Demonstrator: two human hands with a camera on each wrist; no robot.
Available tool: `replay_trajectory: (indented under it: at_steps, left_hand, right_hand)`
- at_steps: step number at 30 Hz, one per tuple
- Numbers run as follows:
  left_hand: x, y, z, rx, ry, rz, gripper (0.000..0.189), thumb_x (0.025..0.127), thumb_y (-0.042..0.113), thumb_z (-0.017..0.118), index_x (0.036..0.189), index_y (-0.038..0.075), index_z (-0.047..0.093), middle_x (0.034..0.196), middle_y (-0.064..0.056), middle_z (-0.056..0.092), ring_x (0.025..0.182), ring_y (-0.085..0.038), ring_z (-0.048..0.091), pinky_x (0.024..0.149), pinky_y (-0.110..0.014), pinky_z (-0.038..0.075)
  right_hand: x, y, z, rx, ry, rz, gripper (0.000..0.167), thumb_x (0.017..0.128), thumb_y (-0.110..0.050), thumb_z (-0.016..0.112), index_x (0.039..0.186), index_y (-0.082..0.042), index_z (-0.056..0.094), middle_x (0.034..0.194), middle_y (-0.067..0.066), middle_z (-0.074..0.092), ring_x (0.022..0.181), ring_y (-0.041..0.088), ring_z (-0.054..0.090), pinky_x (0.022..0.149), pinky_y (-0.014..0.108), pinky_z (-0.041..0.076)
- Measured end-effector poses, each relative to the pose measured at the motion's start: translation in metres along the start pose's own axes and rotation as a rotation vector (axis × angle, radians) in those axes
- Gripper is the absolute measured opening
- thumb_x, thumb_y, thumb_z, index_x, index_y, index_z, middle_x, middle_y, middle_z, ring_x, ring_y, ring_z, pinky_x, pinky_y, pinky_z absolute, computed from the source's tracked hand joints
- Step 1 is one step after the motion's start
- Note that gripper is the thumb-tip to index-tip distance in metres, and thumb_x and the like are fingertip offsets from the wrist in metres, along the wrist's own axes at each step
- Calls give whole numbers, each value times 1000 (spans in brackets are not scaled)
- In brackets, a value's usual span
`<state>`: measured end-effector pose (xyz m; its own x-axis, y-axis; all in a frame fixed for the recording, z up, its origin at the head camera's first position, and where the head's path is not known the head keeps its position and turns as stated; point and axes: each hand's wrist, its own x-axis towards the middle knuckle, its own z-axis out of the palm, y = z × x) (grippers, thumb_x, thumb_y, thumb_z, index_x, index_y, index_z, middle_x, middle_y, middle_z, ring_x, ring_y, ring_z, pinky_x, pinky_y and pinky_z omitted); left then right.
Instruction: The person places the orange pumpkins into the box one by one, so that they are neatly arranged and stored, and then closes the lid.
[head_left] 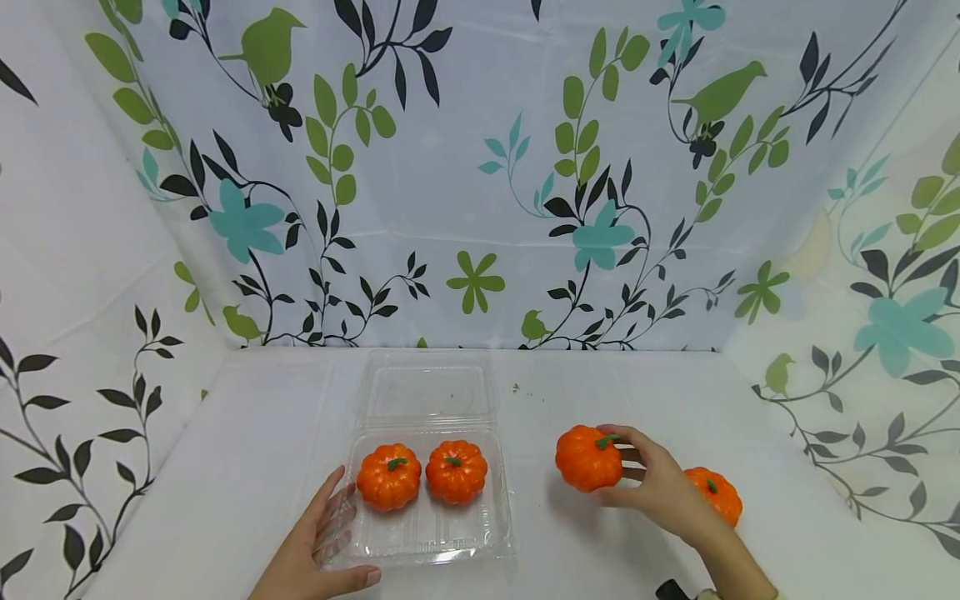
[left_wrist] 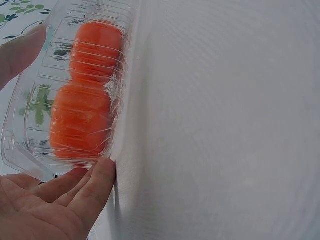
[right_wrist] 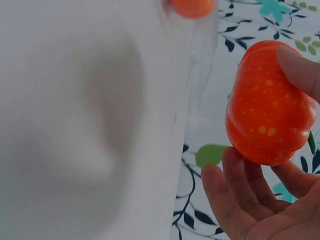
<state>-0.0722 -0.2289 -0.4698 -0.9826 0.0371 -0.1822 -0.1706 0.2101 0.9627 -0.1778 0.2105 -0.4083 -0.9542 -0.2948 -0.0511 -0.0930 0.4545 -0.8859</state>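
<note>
A clear plastic clamshell container point(head_left: 480, 533) lies with its lid folded back, two small orange pumpkins in its base: a left one point(head_left: 388, 477) and a right one point(head_left: 457, 472). At its near left corner my left hand point(head_left: 311, 542) touches the side wall with fairly straight fingers, thumb along the front edge. In the left wrist view both pumpkins point(left_wrist: 82, 120) show through the clear wall. My right hand point(head_left: 652, 483) holds a third pumpkin point(head_left: 588, 459) between thumb and fingers, above the table. Another pumpkin point(head_left: 716, 493) stands beyond my right wrist, partly hidden by it.
The container's lid point(head_left: 427, 387) lies flat toward the back of the white table point(head_left: 285, 400). Small dark crumbs point(head_left: 517, 388) dot the tabletop right of the lid. A leaf-patterned curtain point(head_left: 457, 167) hangs behind and along both sides.
</note>
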Motion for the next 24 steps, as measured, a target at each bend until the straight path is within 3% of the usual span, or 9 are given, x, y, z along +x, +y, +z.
replay_trajectory:
  at_steps: [5,13,24]
  left_hand:
    - [0,1,0,3,0,-4,125,69,18,95,162,25,11,162,-24,26,143,-47,33,107,-45,46]
    - [0,4,1,24,7,-42,126,68,21,96,162,26,11,162,-24,27,143,-47,33,107,-51,45]
    - [-1,3,0,21,0,-21,124,71,20,94,162,26,11,162,-24,27,143,-47,34,106,-48,46]
  right_hand:
    - [-3,-13,12,75,-89,-11,79,75,-18,91,143,-18,52,137,12,53,118,34,59,97,43,55]
    - [-8,-43,32,137,-222,-81,76,77,-14,88,144,-12,52,138,15,54,120,34,58,98,40,55]
    - [-3,-64,60,271,-395,-125,71,81,-11,84,144,-12,53,140,10,57,123,33,56,100,38,53]
